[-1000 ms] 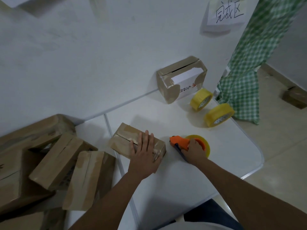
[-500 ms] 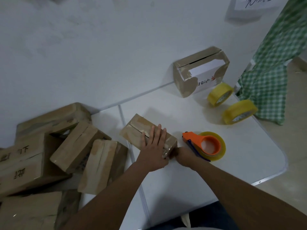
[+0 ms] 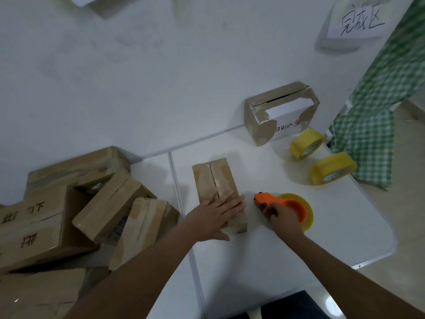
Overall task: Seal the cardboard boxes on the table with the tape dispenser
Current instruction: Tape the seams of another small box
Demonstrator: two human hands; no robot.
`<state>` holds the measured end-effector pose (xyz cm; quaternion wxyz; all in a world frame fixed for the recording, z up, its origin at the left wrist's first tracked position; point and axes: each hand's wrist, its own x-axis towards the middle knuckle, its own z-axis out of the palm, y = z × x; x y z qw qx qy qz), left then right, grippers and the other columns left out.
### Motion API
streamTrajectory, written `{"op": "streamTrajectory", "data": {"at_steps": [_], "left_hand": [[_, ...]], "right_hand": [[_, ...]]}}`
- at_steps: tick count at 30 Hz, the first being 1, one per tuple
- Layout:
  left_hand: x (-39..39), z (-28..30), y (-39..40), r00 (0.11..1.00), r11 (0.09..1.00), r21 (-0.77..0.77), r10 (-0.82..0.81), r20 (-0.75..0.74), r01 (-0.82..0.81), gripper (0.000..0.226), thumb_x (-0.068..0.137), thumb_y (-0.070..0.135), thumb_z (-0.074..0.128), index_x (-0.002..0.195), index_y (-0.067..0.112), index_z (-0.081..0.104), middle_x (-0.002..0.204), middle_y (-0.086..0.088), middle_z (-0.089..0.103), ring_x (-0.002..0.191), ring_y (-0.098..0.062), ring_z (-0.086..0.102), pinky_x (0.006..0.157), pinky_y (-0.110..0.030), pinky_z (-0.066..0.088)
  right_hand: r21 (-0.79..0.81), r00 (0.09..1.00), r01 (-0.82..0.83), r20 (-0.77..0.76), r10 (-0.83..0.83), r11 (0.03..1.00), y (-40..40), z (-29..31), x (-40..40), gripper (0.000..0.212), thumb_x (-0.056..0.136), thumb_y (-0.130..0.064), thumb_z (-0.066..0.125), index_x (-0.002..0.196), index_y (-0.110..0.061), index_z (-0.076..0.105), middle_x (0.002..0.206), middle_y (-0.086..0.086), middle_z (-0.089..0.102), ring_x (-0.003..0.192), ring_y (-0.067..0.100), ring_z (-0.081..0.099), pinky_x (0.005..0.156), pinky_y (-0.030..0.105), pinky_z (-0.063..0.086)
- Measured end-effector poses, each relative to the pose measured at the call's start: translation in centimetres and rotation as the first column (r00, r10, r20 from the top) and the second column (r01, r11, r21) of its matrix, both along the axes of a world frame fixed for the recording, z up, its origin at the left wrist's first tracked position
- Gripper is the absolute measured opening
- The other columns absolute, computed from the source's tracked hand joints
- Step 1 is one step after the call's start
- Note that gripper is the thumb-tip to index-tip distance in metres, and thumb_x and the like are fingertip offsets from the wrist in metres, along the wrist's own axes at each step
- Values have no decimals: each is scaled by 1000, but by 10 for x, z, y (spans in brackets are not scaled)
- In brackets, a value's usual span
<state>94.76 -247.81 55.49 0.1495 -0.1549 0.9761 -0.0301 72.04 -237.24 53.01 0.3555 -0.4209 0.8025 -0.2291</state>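
A small cardboard box (image 3: 216, 178) lies on the white table (image 3: 264, 245), its top seam running away from me. My left hand (image 3: 215, 217) lies flat on the box's near end with straight fingers. Just right of the box sits the orange tape dispenser (image 3: 287, 204) with a yellow tape roll. My right hand (image 3: 284, 221) grips the dispenser's handle; the dispenser rests on the table.
A heap of several cardboard boxes (image 3: 69, 210) fills the table's left side. A taped box (image 3: 280, 112) stands at the wall. Two yellow tape rolls (image 3: 307, 143) (image 3: 332, 168) stand on edge at the right. A green checked cloth (image 3: 377, 111) hangs beyond the table's right edge.
The box has turned so that its seam now points away from me. My right hand left the box's corner and took hold of the dispenser again. My left hand stayed on the box.
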Motion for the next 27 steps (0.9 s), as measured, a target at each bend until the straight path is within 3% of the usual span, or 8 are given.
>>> {"op": "streamTrajectory", "data": {"at_steps": [4, 9, 13, 16, 19, 22, 24, 27], "left_hand": [[7, 5, 14, 962, 974, 37, 226, -153, -223, 90, 91, 71, 40, 159, 19, 8, 165, -10, -1, 152, -31, -6, 122, -52, 8], [21, -2, 33, 864, 861, 310, 470, -179, -404, 79, 99, 50, 47, 158, 24, 1, 163, 4, -16, 148, -17, -26, 124, -35, -3], [20, -8, 41, 841, 865, 308, 477, -254, -397, 73, 102, 41, 46, 157, 22, 1, 163, 3, -12, 149, -13, -22, 118, -21, -13], [22, -11, 34, 837, 861, 324, 481, -261, -393, 73, 102, 41, 44, 157, 24, 0, 163, 4, -12, 149, -13, -20, 121, -25, -7], [11, -2, 19, 825, 813, 348, 543, -160, -467, 70, 103, 43, 42, 158, 27, 1, 165, 4, -10, 150, -15, -17, 124, -40, 7], [-13, 21, 11, 768, 757, 455, 603, -213, -468, 59, 105, 40, 40, 157, 20, 21, 166, -1, 5, 152, -18, 6, 123, -37, 14], [-28, 41, 12, 589, 573, 694, 765, -261, -436, 47, 104, 33, 44, 149, 20, 40, 158, 0, 34, 136, -14, 44, 109, -30, 41], [-45, 70, 15, 240, 12, 942, 968, 74, -337, 33, 102, 41, 48, 125, 24, 64, 114, 4, 70, 96, -7, 66, 80, -21, 53]], "right_hand": [[-4, 979, 91, -180, -91, 996, 12, -13, -14, 18, 93, -11, 56, 108, -2, 56, 105, 12, 55, 97, 30, 55, 83, 39, 44], [240, 971, -79, -201, 129, 968, 15, -20, -15, 47, 93, -27, 61, 129, -4, 41, 121, 12, 53, 107, 28, 55, 87, 39, 48], [326, 940, -114, -271, 208, 939, 9, -10, -17, 29, 98, -25, 50, 119, -6, 44, 114, 12, 56, 100, 27, 59, 84, 42, 52], [178, 945, -139, -271, 184, 974, 10, 5, -22, 17, 102, -21, 41, 110, -8, 47, 103, 11, 60, 87, 24, 59, 78, 42, 50], [-63, 995, -76, -75, 71, 995, 14, 34, -29, 21, 104, -21, 38, 114, -11, 54, 100, 8, 65, 83, 21, 61, 73, 37, 50], [-110, 996, -13, 90, 23, 994, 18, 64, -31, 23, 104, -22, 39, 118, -21, 57, 101, -1, 67, 88, 10, 62, 68, 25, 48], [-109, 990, 25, 144, -9, 994, 20, 79, -31, 20, 102, -24, 43, 111, -24, 60, 98, -6, 67, 88, 6, 62, 65, 21, 44], [-144, 998, 15, 59, -6, 989, 21, 100, -31, 23, 99, -38, 47, 91, -26, 65, 85, -10, 67, 80, 7, 62, 64, 25, 40]]}}
